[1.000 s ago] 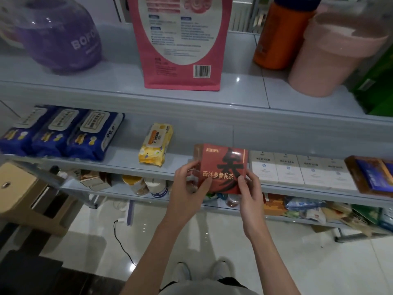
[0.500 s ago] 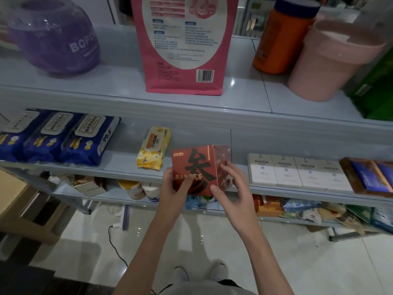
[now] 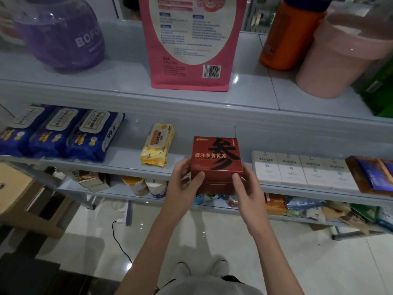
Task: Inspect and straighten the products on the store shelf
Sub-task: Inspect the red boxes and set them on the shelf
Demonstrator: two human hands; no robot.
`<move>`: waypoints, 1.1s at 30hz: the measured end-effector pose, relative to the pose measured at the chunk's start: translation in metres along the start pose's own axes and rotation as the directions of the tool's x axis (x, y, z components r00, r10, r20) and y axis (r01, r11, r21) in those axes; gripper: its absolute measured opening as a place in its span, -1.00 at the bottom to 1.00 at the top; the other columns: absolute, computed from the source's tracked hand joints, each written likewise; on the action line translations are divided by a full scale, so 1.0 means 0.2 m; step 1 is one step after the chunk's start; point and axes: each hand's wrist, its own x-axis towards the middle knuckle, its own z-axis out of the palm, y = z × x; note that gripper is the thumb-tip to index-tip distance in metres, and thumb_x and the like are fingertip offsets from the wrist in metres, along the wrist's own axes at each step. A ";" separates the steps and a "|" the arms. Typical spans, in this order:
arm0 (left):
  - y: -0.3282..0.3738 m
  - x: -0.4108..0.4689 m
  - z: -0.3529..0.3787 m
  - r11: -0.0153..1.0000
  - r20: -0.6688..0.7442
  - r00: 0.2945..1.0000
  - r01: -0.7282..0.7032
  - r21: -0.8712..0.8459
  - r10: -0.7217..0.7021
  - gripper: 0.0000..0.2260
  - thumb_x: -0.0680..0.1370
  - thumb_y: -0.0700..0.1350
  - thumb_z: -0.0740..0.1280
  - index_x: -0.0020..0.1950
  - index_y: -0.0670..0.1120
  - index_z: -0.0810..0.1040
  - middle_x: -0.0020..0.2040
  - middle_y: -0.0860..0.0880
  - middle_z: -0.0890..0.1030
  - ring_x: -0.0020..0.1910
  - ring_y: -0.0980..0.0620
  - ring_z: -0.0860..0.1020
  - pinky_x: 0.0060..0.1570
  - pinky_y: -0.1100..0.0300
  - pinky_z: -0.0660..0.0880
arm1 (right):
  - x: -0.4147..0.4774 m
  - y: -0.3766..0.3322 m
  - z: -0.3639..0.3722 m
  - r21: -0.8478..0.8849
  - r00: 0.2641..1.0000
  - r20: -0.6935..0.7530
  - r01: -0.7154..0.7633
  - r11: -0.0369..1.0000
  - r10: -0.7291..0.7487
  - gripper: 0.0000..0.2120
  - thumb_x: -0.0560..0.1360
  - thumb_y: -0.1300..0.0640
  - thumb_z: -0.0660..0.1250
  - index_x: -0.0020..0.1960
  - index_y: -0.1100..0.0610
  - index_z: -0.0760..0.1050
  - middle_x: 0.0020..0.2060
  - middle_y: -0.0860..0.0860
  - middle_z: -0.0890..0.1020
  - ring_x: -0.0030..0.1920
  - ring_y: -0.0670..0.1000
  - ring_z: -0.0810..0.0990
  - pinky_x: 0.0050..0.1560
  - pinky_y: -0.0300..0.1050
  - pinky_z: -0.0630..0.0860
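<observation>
Left hand: grips the left side of the red tea box, with its thumb laid on the near face and the other fingers hidden behind the box.

Red tea box: held between both hands at the front lip of the middle shelf. It sits in the gap between the yellow wipes pack on its left and the white boxes on its right. The printed face is turned up and its edges run roughly parallel to the shelf front. Whether its base touches the shelf cannot be told.

Right hand: holds the right side of the box, mirroring the left, thumb on the near face and fingers curled round the far side.

White boxes: four in a flush row, just beside the right hand and untouched.

Change: half a second ago the box was turned corner-on to the person, with the right hand's fingers spread over one side. A second ago its label was tilted. Now the label faces squarely up and the two grips match.

Meaning for the task: the look-over of this box seems finished. It probably only needs setting down in the gap, lined up with the white row, before the other products get attention.
</observation>
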 end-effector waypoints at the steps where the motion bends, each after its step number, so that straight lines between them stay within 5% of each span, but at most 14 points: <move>1: 0.00 0.00 0.00 1.000 0.003 1.000 -0.015 0.009 0.015 -0.49 0.53 0.05 0.46 0.45 0.04 0.44 0.36 0.03 0.54 0.34 0.06 0.53 0.21 -0.05 0.61 | 0.00 0.00 0.00 0.016 1.000 -0.013 -0.013 1.000 0.013 -0.59 0.63 -0.12 0.27 0.47 -0.23 0.40 0.31 -0.12 0.60 0.25 -0.21 0.60 0.15 -0.17 0.64; 4: -0.01 0.00 0.00 0.991 -0.008 0.997 -0.074 0.109 0.075 -0.48 0.55 0.10 0.45 0.48 0.08 0.44 0.37 0.00 0.46 0.31 0.10 0.52 0.16 -0.04 0.64 | 0.01 0.01 -0.02 0.021 0.998 -0.041 -0.042 0.999 0.043 -0.59 0.70 -0.09 0.16 0.53 -0.11 0.38 0.33 -0.15 0.59 0.23 -0.32 0.57 0.10 -0.42 0.53; 9: 0.00 0.01 0.00 0.976 0.021 0.996 -0.088 0.201 0.086 -0.41 0.50 0.25 0.37 0.52 0.16 0.41 0.35 0.00 0.41 0.28 0.18 0.50 0.10 -0.07 0.66 | 0.02 0.01 -0.02 -0.008 0.996 -0.056 -0.076 0.997 0.075 -0.67 0.72 -0.11 0.08 0.46 -0.21 0.37 0.27 -0.24 0.57 0.17 -0.43 0.54 0.04 -0.51 0.48; 14: 0.00 0.01 0.00 0.986 0.034 0.999 -0.041 0.159 0.036 -0.41 0.52 0.26 0.37 0.52 0.15 0.40 0.36 0.03 0.51 0.30 0.12 0.53 0.14 -0.01 0.64 | 0.01 0.00 -0.02 -0.023 0.997 -0.027 -0.067 0.997 0.067 -0.57 0.67 -0.19 0.14 0.53 -0.25 0.37 0.39 -0.13 0.50 0.32 -0.26 0.52 0.30 -0.23 0.53; 17: 0.01 0.00 0.01 0.999 0.020 0.999 0.028 0.015 -0.028 -0.51 0.57 0.17 0.39 0.47 0.05 0.46 0.28 0.04 0.61 0.26 0.09 0.59 0.16 0.05 0.63 | 0.00 -0.03 -0.02 -0.052 1.000 0.012 -0.026 0.998 0.027 -0.54 0.61 -0.18 0.22 0.50 -0.33 0.35 0.35 -0.15 0.39 0.35 -0.23 0.46 0.21 -0.30 0.56; 21: 0.01 -0.01 0.02 0.991 -0.051 0.992 0.110 -0.081 -0.115 -0.52 0.54 0.16 0.30 0.39 -0.03 0.45 0.26 0.00 0.61 0.21 0.13 0.61 0.04 0.27 0.61 | 0.00 -0.04 0.00 -0.166 0.998 0.037 0.054 0.985 -0.048 -0.56 0.55 -0.22 0.32 0.40 -0.51 0.37 0.32 -0.21 0.30 0.41 -0.01 0.37 0.25 0.14 0.61; 23: 0.01 -0.01 0.02 0.989 -0.068 0.990 0.118 -0.086 -0.124 -0.54 0.55 0.16 0.29 0.38 -0.04 0.44 0.25 0.00 0.60 0.18 0.15 0.60 -0.04 0.34 0.60 | 0.00 -0.04 0.01 -0.219 0.995 0.044 0.101 0.971 -0.093 -0.57 0.54 -0.29 0.32 0.38 -0.55 0.36 0.28 -0.28 0.27 0.40 0.06 0.36 0.20 0.20 0.62; 28: 0.01 -0.01 0.01 0.994 -0.057 0.995 0.083 -0.064 -0.087 -0.61 0.54 0.14 0.33 0.32 0.04 0.46 0.20 0.01 0.64 0.12 0.10 0.64 -0.02 0.22 0.63 | 0.00 -0.07 0.02 -0.182 0.999 0.018 0.044 0.982 -0.042 -0.43 0.47 -0.49 0.25 0.44 -0.35 0.39 0.34 -0.19 0.42 0.37 -0.06 0.47 0.23 0.12 0.63; 33: 0.02 0.01 0.00 0.999 -0.029 0.999 -0.013 0.051 0.014 -0.73 0.70 0.09 0.16 0.30 0.07 0.55 0.22 0.13 0.61 0.25 0.07 0.57 0.21 -0.07 0.58 | 0.01 -0.07 0.02 -0.021 0.995 -0.090 -0.046 0.999 0.044 -0.75 0.64 -0.12 0.24 0.29 -0.14 0.36 0.22 -0.12 0.57 0.18 -0.20 0.60 0.10 -0.28 0.58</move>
